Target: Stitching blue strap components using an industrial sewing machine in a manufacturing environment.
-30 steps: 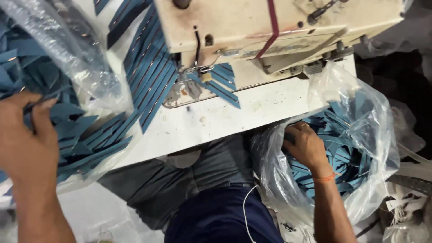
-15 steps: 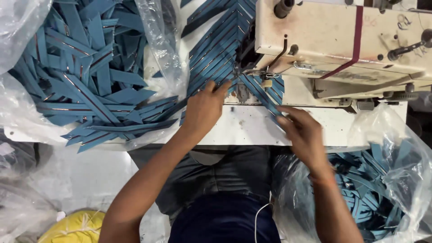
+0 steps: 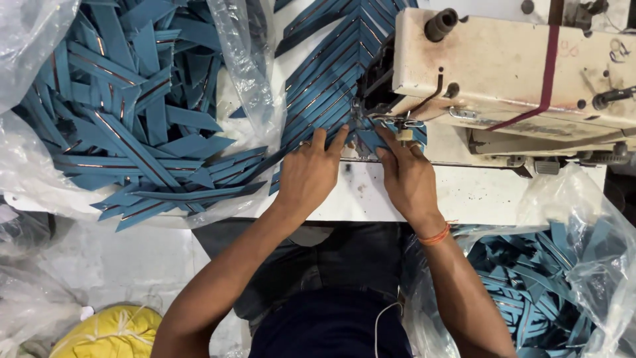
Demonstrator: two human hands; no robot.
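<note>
A clear plastic bag [image 3: 40, 166] of blue fabric strips lies at the worktop's left edge; another bag [image 3: 563, 278] hangs below its right edge. Your left hand [image 3: 308, 176] and right hand [image 3: 407, 179] press flat, fingers extended, on a blue strip [image 3: 368, 138] under the sewing machine [image 3: 503, 73].

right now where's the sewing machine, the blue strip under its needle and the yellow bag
sewing machine [image 3: 510, 73], head view, on its cream body.
blue strip [image 3: 366, 140], head view, on the part between both hands.
yellow bag [image 3: 109, 335], head view, on its top.
</note>
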